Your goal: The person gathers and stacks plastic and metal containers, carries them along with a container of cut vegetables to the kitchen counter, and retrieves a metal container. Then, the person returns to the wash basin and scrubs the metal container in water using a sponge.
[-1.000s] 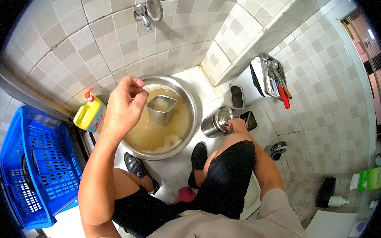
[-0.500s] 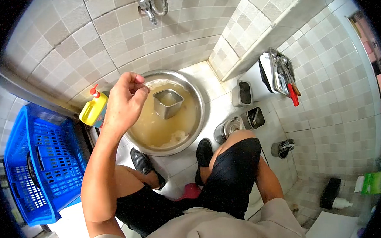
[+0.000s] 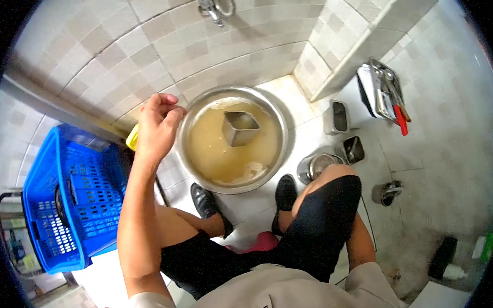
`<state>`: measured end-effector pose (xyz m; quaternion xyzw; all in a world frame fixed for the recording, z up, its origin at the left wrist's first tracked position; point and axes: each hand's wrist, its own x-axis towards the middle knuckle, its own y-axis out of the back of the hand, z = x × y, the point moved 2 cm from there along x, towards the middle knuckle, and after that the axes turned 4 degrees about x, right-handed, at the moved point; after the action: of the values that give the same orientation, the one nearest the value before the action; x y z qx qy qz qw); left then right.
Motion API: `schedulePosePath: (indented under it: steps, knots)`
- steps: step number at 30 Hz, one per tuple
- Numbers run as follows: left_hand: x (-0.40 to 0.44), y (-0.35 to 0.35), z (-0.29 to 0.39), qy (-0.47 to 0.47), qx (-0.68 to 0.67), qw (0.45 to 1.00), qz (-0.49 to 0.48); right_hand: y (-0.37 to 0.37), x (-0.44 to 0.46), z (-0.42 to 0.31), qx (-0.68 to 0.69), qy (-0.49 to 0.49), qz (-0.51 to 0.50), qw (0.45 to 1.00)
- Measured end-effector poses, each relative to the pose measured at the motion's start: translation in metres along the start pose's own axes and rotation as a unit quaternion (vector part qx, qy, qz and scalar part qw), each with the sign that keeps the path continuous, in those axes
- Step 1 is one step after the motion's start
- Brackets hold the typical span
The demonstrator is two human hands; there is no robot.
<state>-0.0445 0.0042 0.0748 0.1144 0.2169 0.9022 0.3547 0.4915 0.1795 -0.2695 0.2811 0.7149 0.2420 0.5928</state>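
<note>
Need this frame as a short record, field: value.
Left hand: raised near the basin, fingers curled, nothing seen in it
Right hand: hidden; only the arm shows
Basin: on floor, holds cloudy water and a tin
Pot: partly behind right knee
Basket: blue, left of the legs
Tray: holds utensils, one red-handled

A single head-worn camera looks forward and steeply down — shirt close at the bottom edge, basin farther off near centre, tiled wall across the top.
</note>
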Motion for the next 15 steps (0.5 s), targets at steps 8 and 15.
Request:
schedulePosePath:
  steps: [8,15]
  knots:
    - [0.002,0.037,-0.043,0.054,0.066,0.993,0.078,-0.008,0.008,0.008,0.003,-0.012,-0.008,1.000]
    - [0.002,0.036,-0.068,0.052,0.121,0.988,0.077,0.011,0.020,0.023,0.029,-0.007,-0.003,1.000]
